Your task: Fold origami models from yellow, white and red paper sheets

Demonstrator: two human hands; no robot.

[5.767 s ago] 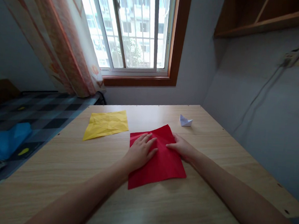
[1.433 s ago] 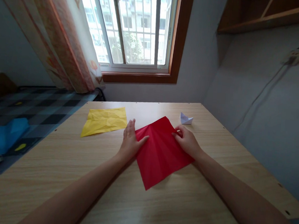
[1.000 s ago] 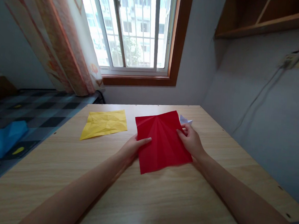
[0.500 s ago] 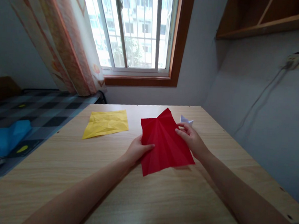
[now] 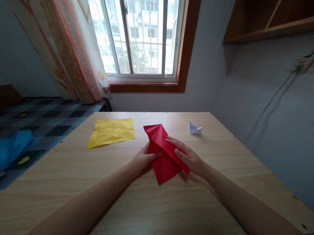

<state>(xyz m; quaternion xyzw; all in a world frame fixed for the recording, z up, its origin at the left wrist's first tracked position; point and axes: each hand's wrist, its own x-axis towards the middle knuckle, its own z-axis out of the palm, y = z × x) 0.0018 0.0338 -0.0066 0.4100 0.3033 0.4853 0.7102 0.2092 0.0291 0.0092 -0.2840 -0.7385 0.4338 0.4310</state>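
Note:
A creased sheet of red paper [image 5: 166, 165] is held between my two hands above the table, its right side bent over toward the middle. My left hand [image 5: 144, 158] pinches the left edge, thumb on top and the other fingers hidden beneath. On the right side, my right hand [image 5: 188, 156] lies over the bent part with its fingers along the paper, thumb toward me. Fold lines fan out from the sheet's far end.
A wrinkled yellow sheet [image 5: 114, 130] lies at the table's back left. A small white folded paper boat [image 5: 195, 129] stands at the back right of the wooden table [image 5: 127, 213]. Blue paper [image 5: 8, 147] rests on the checkered bed at left.
My right hand has moved left and folded the red paper's right side inward, so the sheet looks narrower. My left hand keeps its hold. The white paper boat is now fully visible.

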